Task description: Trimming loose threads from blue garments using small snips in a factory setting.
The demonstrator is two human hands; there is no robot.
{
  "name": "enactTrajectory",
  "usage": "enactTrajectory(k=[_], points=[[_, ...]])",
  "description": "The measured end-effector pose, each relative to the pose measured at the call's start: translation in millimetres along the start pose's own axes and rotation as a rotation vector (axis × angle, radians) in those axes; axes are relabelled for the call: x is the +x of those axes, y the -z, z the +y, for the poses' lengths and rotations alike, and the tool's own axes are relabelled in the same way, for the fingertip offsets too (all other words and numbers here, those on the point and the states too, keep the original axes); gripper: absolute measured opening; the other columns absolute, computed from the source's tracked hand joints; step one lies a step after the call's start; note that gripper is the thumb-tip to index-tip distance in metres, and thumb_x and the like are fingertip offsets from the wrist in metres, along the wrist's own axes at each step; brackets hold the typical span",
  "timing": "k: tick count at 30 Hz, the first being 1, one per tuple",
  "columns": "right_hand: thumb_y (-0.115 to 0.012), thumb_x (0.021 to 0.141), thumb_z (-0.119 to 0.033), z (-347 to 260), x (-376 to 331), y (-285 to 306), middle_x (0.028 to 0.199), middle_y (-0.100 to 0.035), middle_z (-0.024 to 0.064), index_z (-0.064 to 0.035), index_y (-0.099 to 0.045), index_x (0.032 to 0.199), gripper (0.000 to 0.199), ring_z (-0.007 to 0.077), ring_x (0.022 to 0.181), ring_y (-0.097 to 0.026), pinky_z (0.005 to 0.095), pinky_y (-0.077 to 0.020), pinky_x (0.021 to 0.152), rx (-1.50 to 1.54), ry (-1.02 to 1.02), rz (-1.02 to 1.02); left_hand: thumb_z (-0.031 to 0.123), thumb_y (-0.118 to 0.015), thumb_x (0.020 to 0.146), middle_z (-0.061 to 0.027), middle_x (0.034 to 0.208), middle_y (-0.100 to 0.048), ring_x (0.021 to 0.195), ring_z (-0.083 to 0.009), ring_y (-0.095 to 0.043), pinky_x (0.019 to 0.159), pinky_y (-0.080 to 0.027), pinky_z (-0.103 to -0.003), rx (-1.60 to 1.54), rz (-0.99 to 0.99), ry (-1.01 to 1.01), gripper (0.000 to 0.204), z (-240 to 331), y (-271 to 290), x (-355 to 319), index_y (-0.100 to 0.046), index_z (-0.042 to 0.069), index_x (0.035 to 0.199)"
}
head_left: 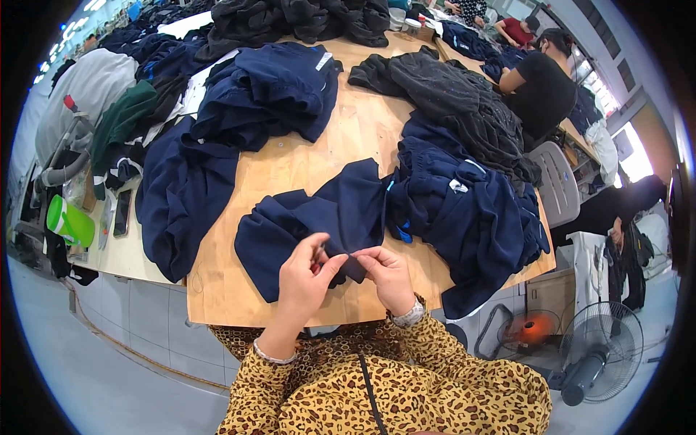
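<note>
From my remote seat, much is obscured. My left hand [308, 270] curls around a small tool with a red part, likely a thread snipper [317, 258], but my fingers cover most of it, so I cannot be sure of its kind. The spot on the cloth where both hands meet is too small and dark to make out. The fisheye rim cuts off the far garment piles and the room's edges.

The navy garment [319, 225] lies crumpled on the wooden surface [290, 170] just in front of me, near its close edge. It is dark blue, folded over itself. My right hand [388, 277] pinches its lower edge between thumb and fingers; my left hand is clenched on the tool and touches the same edge.

I count two hands of mine, one garment being handled, one navy pile [464, 217] to its right, another navy pile [239, 116] to the upper left, one dark grey heap [457, 101] further back, one green jug [70, 221] at left, and one floor fan [598, 351] at lower right. A co-worker in a black top [544, 83] sits beyond.
</note>
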State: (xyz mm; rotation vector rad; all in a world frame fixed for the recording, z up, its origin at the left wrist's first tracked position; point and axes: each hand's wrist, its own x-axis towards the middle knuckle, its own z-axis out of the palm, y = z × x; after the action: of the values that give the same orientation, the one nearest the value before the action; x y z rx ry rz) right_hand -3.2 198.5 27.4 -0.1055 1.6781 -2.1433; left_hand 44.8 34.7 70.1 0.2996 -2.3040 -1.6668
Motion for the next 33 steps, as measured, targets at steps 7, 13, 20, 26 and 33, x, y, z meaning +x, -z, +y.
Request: enactTrajectory(k=[7,13,20,26,33], points=[[-0.054,0.094,-0.014,-7.0,-0.9,-5.5,0.092,-0.064,0.0043,-0.0023,-0.059,0.094,0.013,0.0092,0.082,-0.061,0.0226,-0.0516,0.073,0.171,-0.022,-0.014,0.013,-0.067,0.081,-0.015,0.084,-0.062,0.069,-0.0232,-0.062,0.062,-0.049,-0.031,0.151,-0.168,-0.126,0.039,-3.0,6.0,-18.9,-0.051,0.0,0.115],[-0.053,0.094,-0.013,-10.0,-1.9,-8.4,0.092,-0.065,0.0054,-0.0018,-0.059,0.094,0.013,0.0085,0.081,-0.061,0.0207,-0.0497,0.072,0.08,0.054,-0.013,0.016,-0.063,0.083,-0.0162,0.076,-0.064,0.068,-0.035,-0.064,0.056,-0.05,-0.04,0.259,-0.234,-0.162,0.031,3.8,-1.2,-17.6,-0.046,0.004,0.106],[-0.054,0.094,-0.012,-8.9,-4.1,-8.0,0.089,-0.065,0.003,-0.0013,-0.06,0.094,0.012,0.0055,0.077,-0.057,0.0186,-0.046,0.068,0.048,0.089,-0.012,0.014,-0.063,0.083,-0.0195,0.074,-0.063,0.067,-0.0373,-0.063,0.056,-0.05,-0.043,0.307,-0.256,-0.138,0.03,5.3,-7.8,-15.1,-0.045,0.004,0.105],[-0.055,0.093,-0.01,-7.5,-5.1,-7.3,0.084,-0.063,-0.0007,-0.0011,-0.061,0.092,0.011,0.0035,0.073,-0.053,0.0179,-0.0432,0.064,-0.069,0.115,-0.009,0.013,-0.062,0.083,-0.0202,0.074,-0.063,0.068,-0.0382,-0.063,0.056,-0.05,-0.044,0.308,-0.258,-0.146,0.03,6.0,-9.7,-14.7,-0.044,0.004,0.105],[-0.055,0.093,-0.011,-9.0,-6.2,-3.9,0.084,-0.063,-0.0007,-0.0014,-0.062,0.093,0.012,0.0037,0.072,-0.053,0.0181,-0.0436,0.064,-0.079,0.106,-0.027,0.014,-0.062,0.083,-0.0202,0.075,-0.063,0.068,-0.0385,-0.063,0.057,-0.05,-0.044,0.314,-0.277,-0.12,0.029,9.5,-8.6,-14.8,-0.044,0.004,0.104]])
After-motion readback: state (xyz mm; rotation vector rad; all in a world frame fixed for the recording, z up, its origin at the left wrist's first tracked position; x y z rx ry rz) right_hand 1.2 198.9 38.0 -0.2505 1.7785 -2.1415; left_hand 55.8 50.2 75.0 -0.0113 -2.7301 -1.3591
